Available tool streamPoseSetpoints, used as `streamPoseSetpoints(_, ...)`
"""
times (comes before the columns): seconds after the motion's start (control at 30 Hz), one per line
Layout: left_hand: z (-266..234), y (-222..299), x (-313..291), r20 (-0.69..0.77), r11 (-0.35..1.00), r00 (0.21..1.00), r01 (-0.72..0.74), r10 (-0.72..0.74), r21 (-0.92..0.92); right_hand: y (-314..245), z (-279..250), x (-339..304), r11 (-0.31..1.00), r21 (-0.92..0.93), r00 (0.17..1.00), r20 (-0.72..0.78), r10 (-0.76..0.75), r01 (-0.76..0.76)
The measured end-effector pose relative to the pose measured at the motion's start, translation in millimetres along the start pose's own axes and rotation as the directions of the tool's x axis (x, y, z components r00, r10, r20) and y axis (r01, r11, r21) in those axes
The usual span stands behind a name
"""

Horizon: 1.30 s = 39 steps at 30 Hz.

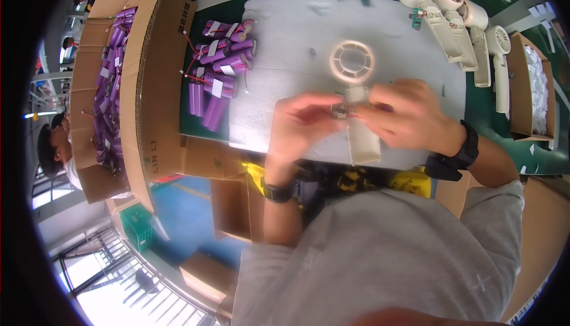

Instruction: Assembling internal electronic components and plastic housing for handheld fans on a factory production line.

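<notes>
A cream handheld-fan shell (363, 143) lies on the white foam mat, its round ring head away from me and its handle toward me. My left hand (300, 123) is at the left of the handle's neck, thumb and fingers pinching a small circuit board (339, 110). From the right, my right hand (409, 112) reaches over the same neck with curled fingers. Its fingertips meet close to the board; what they pinch is hidden and blurred. Both hands are above the upper part of the handle.
Purple battery packs (225, 56) with wires lie left of the mat (285, 29). More fill a large cardboard box (160, 77) farther left. Several cream fan shells (442, 32) line the right side, with a green circuit board (417, 18). A carton (522, 112) of white pieces stands beyond.
</notes>
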<state>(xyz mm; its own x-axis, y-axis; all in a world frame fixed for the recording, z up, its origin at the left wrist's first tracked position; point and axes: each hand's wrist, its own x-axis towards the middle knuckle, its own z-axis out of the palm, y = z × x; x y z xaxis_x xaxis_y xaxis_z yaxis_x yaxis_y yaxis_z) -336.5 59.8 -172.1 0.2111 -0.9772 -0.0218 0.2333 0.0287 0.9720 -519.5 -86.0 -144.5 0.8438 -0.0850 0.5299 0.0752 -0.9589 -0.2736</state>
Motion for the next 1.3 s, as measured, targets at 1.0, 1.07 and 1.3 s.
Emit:
streamPoseSetpoints(1.0,16.0,4.3,3.6,-0.060,0.948,0.992,-0.091,0.115,0.304,-6.1,9.2,3.3,0.920,0.303,0.959,-0.061,0.277,-0.246)
streamPoseSetpoints(1.07,15.6,1.5,3.3,-0.070,0.943,0.985,-0.130,0.159,0.308,-6.1,8.9,3.5,0.914,0.314,0.956,-0.056,0.287,-0.256)
streamPoseSetpoints(1.3,14.1,-2.4,2.2,-0.057,0.925,0.982,-0.152,0.182,0.349,-3.8,11.8,3.0,0.900,0.360,0.950,-0.096,0.297,-0.245)
